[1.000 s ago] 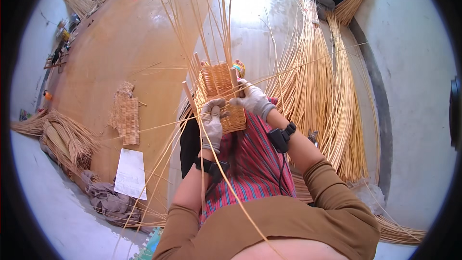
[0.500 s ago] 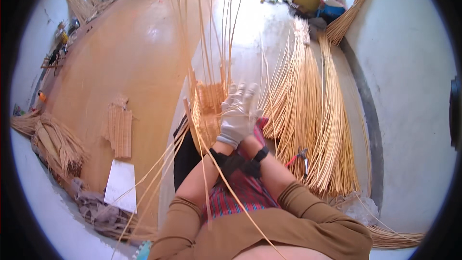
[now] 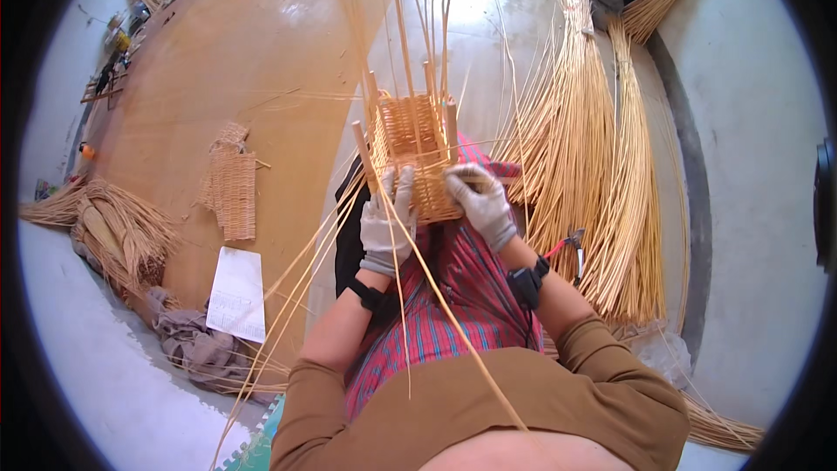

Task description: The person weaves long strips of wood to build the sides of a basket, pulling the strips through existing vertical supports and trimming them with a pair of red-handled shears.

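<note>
A partly woven wicker basket (image 3: 438, 190) sits over my lap, with thick stakes at its corners and long thin strands rising from its walls. My left hand (image 3: 386, 231), in a pale glove, grips its near left side, fingers pointing up along the weave. At the near right corner my right hand (image 3: 485, 207), gloved too, is closed with bent fingers around a thin wicker strand (image 3: 501, 179). What lies under those fingertips is partly hidden. Loose long strands (image 3: 440, 296) hang from the basket's left side across my left arm and body.
Large bundles of wicker rods (image 3: 567, 131) lie to the right, with red-handled pliers (image 3: 571, 249) on them. On the left floor are a flat woven piece (image 3: 234, 192), a paper sheet (image 3: 237, 295), a grey cloth (image 3: 196, 344) and another wicker bundle (image 3: 122, 231).
My hands were together in front of the basket, blurred; now they are apart, one at each side of its near wall. The basket's woven walls show more fully, and the view has shifted.
</note>
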Motion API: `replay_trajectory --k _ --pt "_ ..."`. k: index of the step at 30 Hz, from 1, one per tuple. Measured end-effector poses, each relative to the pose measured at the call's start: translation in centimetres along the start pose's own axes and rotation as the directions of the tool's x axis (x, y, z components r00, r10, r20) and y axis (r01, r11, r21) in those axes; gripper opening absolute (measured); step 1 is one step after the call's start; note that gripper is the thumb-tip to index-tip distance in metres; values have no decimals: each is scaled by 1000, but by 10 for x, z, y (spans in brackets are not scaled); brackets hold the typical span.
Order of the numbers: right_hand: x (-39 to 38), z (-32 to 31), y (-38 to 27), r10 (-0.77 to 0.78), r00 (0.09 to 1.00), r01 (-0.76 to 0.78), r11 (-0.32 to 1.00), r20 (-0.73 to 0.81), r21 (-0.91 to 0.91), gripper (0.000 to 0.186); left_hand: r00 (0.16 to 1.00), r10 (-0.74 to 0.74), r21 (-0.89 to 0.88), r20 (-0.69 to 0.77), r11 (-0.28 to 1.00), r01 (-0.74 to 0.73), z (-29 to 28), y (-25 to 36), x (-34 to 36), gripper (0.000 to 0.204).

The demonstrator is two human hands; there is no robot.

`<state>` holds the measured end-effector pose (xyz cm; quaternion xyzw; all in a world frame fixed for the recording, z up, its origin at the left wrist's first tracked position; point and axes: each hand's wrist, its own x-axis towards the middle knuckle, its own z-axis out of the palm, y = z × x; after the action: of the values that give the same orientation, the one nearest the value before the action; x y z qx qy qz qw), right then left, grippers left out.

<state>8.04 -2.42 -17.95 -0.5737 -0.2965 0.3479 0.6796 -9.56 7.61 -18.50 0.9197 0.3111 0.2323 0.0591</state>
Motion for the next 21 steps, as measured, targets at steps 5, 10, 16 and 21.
replay_trajectory --k 5,10,16,21 --pt "38 -6 -34 -169 934 125 980 -316 -156 19 1000 -9 -3 29 1000 9 9 6 1 89" --pt "115 62 -75 -637 715 575 304 286 -760 37 993 -95 8 66 996 94 12 17 10 96" --pt "51 12 -76 -305 952 280 867 5 -413 45 978 -179 25 103 984 177 26 10 12 89" --pt "-24 -11 -35 -264 963 207 851 -53 -483 35 996 -83 -205 -13 976 79 21 9 3 76"
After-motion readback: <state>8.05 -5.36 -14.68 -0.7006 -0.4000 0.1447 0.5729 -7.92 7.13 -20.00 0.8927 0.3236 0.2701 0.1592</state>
